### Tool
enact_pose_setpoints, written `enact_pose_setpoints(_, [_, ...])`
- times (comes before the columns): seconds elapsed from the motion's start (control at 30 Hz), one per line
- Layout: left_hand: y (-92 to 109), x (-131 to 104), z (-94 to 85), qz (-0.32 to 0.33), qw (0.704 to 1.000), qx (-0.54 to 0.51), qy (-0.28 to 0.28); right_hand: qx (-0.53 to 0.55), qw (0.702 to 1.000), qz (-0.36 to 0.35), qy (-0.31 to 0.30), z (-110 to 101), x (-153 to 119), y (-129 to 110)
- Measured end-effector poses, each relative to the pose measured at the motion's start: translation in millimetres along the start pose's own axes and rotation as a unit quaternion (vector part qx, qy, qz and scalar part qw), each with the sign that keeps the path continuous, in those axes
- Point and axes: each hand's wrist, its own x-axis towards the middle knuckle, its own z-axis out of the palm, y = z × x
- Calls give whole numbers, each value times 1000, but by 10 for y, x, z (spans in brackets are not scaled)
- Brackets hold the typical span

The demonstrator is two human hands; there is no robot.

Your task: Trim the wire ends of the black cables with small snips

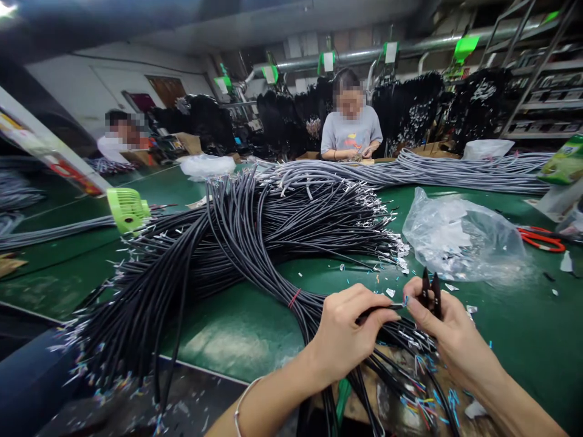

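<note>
left hand (348, 325) pinching black cable (365, 314) near its end; right hand (449, 318) clasping black thread snips (436, 292), touching colored wires (405, 301).

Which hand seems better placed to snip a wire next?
Probably the right hand: it holds the black-bladed snips, close to the coloured wire ends, while the left hand grips the black cable.

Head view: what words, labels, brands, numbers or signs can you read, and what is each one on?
No text can be read.
Green package at the right edge: print too blurred.
Slanted white post at the left: coloured markings, no legible letters.
White sheet on a green machine part at the back: too small.
Grey shirt across the table: coloured print, no readable word.
</note>
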Motion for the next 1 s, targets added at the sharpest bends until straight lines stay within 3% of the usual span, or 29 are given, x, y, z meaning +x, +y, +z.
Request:
enact_pose_setpoints(0.17, [-14, -7, 15, -10, 1000, 18, 15, -40, 999, -10, 14, -13, 19, 32])
enact_pose_setpoints(0.23, [-15, 3, 13, -38, 999, 18, 11, 3, 1000, 20, 13, 3, 10, 32])
enact_pose_setpoints(0.33, [-21, 30, 4, -75, 997, 9, -12, 130, 987, 86, -45, 29, -9, 16])
enact_pose_setpoints(0.4, [-26, 45, 5, -104, 994, -1, -44, 134, 987, 58, -69, 24, 0, 10])
enact_pose_setpoints(0.53, [-37, 43, 48, -192, 977, -36, -90, -30, 998, -56, 8, -6, 83, 49])
enact_pose_setpoints(0.63, [-56, 36, 90, -211, 975, -41, -61, 4, 999, 7, 40, 17, 113, 79])
enact_pose_setpoints(0.73, [-72, 53, 100, -212, 975, -58, -45, 81, 994, 67, -36, 54, 80, 68])
enact_pose_setpoints(0.83, [-59, 89, 67, -242, 958, -116, -96, 33, 997, 2, -67, 28, 49, 50])
enact_pose_setpoints(0.93, [-29, 117, 13, -285, 934, -161, -145, -115, 986, -112, 31, -57, 61, 48])
enact_pose_setpoints(1.0, [-16, 126, -19, -299, 927, -172, -150, -150, 972, -143, 111, -107, 76, 44])
